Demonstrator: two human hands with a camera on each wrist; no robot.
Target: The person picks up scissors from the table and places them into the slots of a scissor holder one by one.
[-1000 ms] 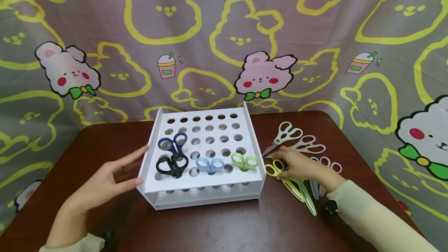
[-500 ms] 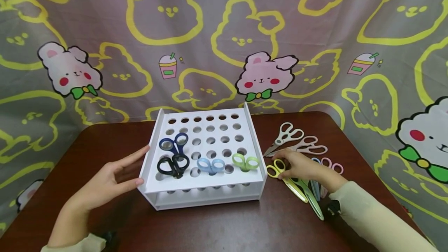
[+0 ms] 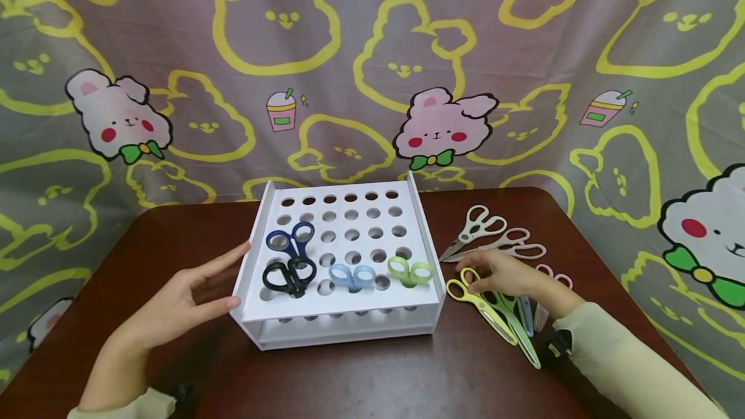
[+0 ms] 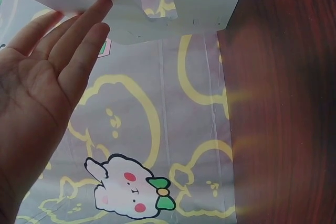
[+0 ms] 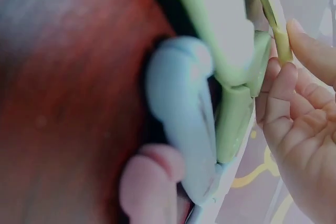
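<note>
From the head camera, a white perforated rack sits mid-table on the dark wooden table. Four scissors stand in its holes: navy blue scissors, black scissors, light blue scissors and light green scissors. The left hand lies flat with straight fingers against the rack's left wall, holding nothing. The right hand reaches into the loose pile to the rack's right, fingertips curled on the yellow scissors, whose handle loops sit just beside the rack's front right corner. Green scissors, pale blue scissors and pink scissors lie under or beside the hand; white-handled scissors and beige scissors rest farther back.

The left wrist camera shows the left hand open, fingertips touching the white rack — patterned cloth behind.

The right wrist camera is close and blurred: fingers pinch a thin yellow handle rim, with a green handle, a pale blue handle and a pink handle packed alongside on the table.
</note>
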